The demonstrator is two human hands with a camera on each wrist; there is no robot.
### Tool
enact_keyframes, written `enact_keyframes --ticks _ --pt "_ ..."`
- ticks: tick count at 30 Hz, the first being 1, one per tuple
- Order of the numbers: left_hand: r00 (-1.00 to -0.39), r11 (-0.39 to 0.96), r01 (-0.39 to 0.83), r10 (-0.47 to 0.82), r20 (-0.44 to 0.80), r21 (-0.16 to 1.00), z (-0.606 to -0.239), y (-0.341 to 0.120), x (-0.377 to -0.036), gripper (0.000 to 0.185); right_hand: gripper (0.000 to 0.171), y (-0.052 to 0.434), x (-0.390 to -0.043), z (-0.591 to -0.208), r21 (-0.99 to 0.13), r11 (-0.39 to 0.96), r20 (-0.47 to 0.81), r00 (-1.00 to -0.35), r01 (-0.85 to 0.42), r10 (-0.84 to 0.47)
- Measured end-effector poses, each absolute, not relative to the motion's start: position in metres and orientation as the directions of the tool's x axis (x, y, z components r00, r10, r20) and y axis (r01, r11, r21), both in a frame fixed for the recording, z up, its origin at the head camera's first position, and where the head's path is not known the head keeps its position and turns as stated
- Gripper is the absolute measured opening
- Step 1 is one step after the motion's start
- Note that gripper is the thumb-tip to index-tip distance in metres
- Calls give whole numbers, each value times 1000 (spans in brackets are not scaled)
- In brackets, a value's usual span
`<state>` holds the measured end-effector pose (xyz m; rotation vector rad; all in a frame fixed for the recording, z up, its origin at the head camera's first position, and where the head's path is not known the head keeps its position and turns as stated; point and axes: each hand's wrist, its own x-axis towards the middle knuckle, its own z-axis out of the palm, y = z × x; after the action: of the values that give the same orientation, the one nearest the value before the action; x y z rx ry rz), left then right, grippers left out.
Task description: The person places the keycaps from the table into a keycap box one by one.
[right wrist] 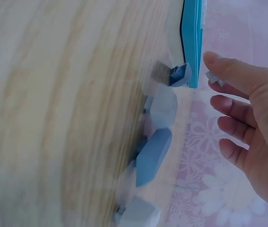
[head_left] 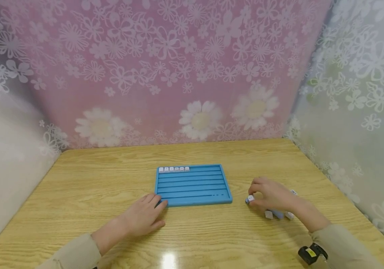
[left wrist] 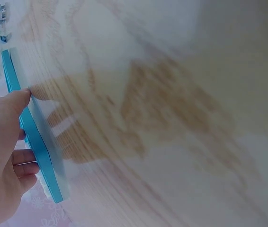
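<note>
A blue ridged tray (head_left: 193,185) lies in the middle of the wooden table (head_left: 77,186). Several white keycaps (head_left: 174,169) line its far row. My left hand (head_left: 144,215) rests flat on the table, its fingertips touching the tray's near-left corner; the left wrist view shows the thumb (left wrist: 15,101) against the tray's edge (left wrist: 34,137). My right hand (head_left: 269,194) hovers right of the tray over loose keycaps (head_left: 277,214). Its fingers (right wrist: 238,104) are relaxed and close to a blue-grey keycap (right wrist: 179,75), which shows a small gap from them.
Flowered curtains wall the table at the back (head_left: 178,74), left and right (head_left: 363,93). More pale and blue keycaps (right wrist: 153,153) lie in a loose row by my right palm. A black and yellow device (head_left: 313,254) sits on my right wrist.
</note>
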<state>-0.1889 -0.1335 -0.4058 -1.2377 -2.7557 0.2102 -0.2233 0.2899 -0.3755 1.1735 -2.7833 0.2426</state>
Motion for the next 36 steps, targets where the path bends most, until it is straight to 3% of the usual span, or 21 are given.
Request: enact_keyframes --ticks 18,36 --pt "-663 660 734 748 42 -160 -405 -133 -190 58 22 250 -251 -373 -60 666 404 -628 -743 -665" --pt "-670 664 729 742 25 -165 -404 -133 -188 57 20 211 -260 -373 -143 738 356 -730 -659 -583"
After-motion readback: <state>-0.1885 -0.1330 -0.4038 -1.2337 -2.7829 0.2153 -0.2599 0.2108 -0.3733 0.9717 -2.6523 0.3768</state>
